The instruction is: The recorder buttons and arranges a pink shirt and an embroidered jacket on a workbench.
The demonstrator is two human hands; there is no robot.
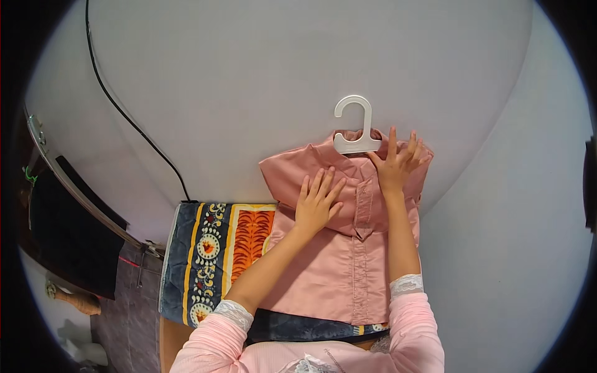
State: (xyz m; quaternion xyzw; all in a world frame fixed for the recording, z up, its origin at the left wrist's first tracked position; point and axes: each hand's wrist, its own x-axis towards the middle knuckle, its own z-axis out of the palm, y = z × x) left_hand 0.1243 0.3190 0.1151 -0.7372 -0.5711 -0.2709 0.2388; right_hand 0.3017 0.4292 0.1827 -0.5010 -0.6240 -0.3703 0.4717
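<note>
A pink satin shirt [311, 270] with a buttoned front placket lies face up on a patterned cloth. Its collar sits around a white plastic hanger [359, 144], whose hook points up past the neckline. My left hand [318, 200] rests flat on the left chest of the shirt, fingers spread. My right hand [397, 166] lies at the right shoulder beside the collar, its fingers apart and its thumb near the hanger's base. The hanger's arms are hidden inside the shirt.
Under the shirt, a dark blue, yellow and orange patterned cloth [208, 248] covers a table. A pale wall [249, 74] rises behind it, with a black cable [127, 117] running down to the cloth's corner. Dark fabric [74, 224] hangs from a metal rail [93, 202] at the left.
</note>
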